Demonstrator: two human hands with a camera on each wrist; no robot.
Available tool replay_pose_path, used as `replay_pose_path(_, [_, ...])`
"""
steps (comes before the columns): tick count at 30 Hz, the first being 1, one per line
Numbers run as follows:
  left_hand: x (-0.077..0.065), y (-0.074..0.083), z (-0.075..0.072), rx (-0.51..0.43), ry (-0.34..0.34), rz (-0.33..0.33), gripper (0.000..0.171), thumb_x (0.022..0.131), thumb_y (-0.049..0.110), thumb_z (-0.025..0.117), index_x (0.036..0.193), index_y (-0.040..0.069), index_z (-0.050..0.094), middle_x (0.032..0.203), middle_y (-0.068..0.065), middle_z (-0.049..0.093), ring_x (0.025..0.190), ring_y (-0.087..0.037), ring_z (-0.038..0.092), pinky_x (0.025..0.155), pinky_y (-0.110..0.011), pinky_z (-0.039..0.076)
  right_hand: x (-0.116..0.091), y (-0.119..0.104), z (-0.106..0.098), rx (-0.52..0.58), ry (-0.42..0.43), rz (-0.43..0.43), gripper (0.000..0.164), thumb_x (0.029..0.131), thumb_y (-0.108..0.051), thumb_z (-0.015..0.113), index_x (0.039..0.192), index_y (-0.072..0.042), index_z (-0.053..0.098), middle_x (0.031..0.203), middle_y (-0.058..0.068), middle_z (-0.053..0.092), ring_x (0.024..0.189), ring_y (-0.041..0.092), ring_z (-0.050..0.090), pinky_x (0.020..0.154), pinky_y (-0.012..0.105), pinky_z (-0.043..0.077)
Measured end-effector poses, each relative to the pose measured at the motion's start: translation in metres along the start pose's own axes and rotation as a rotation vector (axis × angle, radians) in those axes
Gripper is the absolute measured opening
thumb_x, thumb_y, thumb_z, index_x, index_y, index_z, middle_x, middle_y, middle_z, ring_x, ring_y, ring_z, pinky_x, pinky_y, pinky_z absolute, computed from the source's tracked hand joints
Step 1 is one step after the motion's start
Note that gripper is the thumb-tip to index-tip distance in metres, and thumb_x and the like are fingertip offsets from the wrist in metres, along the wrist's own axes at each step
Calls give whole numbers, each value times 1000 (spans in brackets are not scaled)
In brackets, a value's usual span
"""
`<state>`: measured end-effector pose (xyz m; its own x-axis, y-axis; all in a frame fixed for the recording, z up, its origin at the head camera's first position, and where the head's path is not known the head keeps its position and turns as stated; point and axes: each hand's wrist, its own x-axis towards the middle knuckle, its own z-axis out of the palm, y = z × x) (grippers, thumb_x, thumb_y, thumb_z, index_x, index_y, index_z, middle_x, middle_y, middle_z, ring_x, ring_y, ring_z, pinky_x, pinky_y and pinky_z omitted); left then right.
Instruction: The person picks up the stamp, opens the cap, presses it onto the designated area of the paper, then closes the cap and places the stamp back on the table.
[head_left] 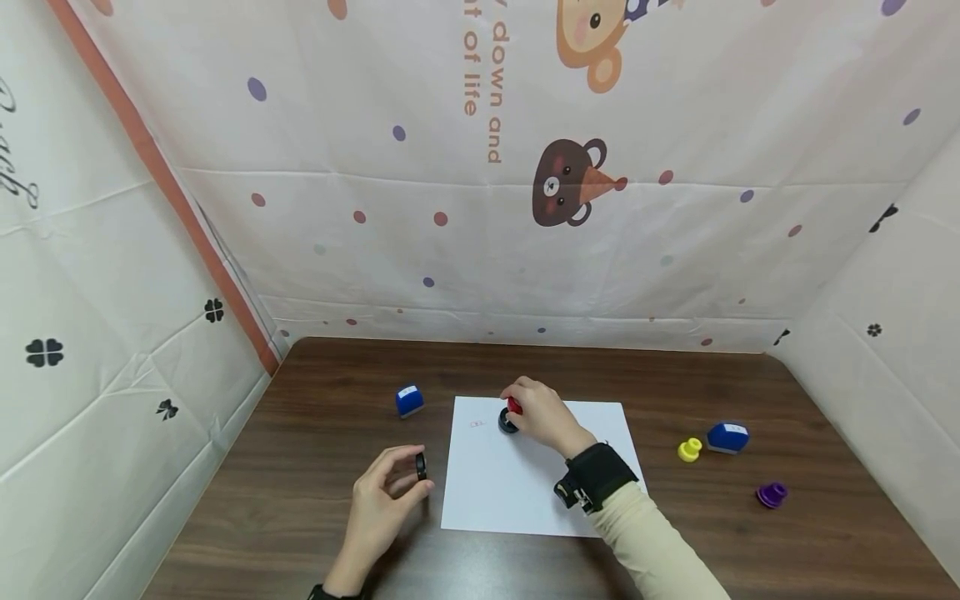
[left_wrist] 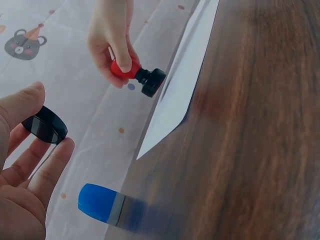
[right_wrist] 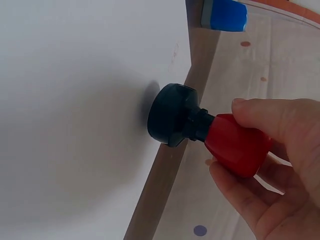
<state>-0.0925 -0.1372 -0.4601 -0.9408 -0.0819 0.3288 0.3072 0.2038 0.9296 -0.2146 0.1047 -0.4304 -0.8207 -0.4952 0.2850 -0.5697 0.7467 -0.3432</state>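
Note:
My right hand (head_left: pixel 546 419) grips the red handle of a stamp (right_wrist: pixel 172 115) with a round black base. The base faces the white paper (head_left: pixel 525 492) near its far edge, very close to the surface; whether it touches I cannot tell. A faint reddish mark (head_left: pixel 477 424) shows on the paper, left of the stamp. To the left of the sheet, my left hand (head_left: pixel 382 504) pinches a round black cap (left_wrist: pixel 46 125) between thumb and fingers, held on edge above the table.
A blue block-shaped object with a white label (head_left: pixel 408 401) stands left of the paper. On the right are a similar blue object (head_left: pixel 727 437), a yellow knob-shaped piece (head_left: pixel 689 450) and a purple one (head_left: pixel 772 495). Printed cloth (head_left: pixel 360 258) walls the wooden table (head_left: pixel 337 392).

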Motion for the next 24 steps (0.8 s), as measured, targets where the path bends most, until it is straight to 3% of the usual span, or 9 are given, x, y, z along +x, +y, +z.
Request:
replay_pose_path(9, [1,26,3,11,-4,-20,44,65,-14,74,106,-5,61,106,-20,60,92,-31,62,75,-30,56,8,-5,1,-64,-50,-21,24,78,-9,73,101,-5,68,95,9,62,86,21,61,77,33,54])
replay_pose_path(15, [1,25,5,-9,-2,-23,44,65,-14,74,106,-2,61,105,-18,61,92,-32,62,75,-30,56,11,-8,4,-105,-98,-32,23,78,-10,72,100,-6,68,95,9,63,84,20,60,79,32,54])
replay_pose_path(24, [0,19,4,-19,-20,73,46,64,-16,73,106,-5,61,104,-16,60,91,-32,62,73,-31,56,12,-11,5,-123,-100,-34,20,78,-11,72,97,-7,69,95,8,64,83,20,61,77,32,54])
